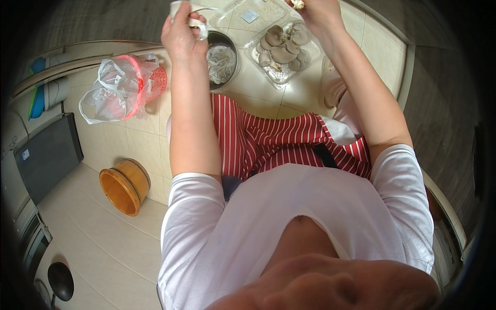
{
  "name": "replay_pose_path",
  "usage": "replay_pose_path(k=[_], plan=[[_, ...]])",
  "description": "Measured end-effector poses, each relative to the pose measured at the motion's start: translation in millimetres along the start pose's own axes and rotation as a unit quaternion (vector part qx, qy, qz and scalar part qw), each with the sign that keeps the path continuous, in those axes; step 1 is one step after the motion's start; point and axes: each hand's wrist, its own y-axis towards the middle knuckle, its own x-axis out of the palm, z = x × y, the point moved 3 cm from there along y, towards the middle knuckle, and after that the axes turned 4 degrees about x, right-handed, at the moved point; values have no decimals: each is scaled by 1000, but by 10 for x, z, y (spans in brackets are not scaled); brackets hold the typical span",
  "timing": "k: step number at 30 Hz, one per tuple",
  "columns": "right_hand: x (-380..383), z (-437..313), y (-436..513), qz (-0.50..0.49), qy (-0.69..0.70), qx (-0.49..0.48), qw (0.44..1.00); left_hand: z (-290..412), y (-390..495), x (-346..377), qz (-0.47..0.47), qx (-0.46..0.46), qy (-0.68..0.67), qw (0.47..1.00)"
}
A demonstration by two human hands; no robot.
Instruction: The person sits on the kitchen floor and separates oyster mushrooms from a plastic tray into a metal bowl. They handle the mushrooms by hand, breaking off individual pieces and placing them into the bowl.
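In my left hand (185,33), at the top, are pale pieces of oyster mushroom (198,27), held between curled fingers. My right hand (316,9), at the top edge and partly cut off, grips a small cream-coloured mushroom piece (297,4). Torn mushroom strips (221,64) lie in a round dark-walled metal pot (236,50), just right of my left wrist. Grey oyster mushrooms (285,54) sit clustered in a clear plastic clamshell container (279,82) below my right hand. Its open lid (261,19) lies towards the top and carries a label and small crumbs.
A pink basket (157,80) lined with a clear plastic bag (100,97) stands left of my left forearm. Farther down on the tiled floor (143,135) are a wooden bucket (126,186) and a dark round pan (61,281). A red striped apron (271,131) covers my lap.
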Motion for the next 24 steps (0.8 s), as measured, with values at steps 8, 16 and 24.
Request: replay_pose_path(k=[8, 16, 24], plan=[[93, -77, -85, -123, -49, 35, 991, 33, -107, 146, -213, -130, 74, 966], [265, -31, -301, -101, -254, 80, 959, -27, -667, 495, -327, -167, 232, 901], [100, 104, -229, -190, -154, 155, 957, 74, -328, -131, -288, 43, 696, 656]])
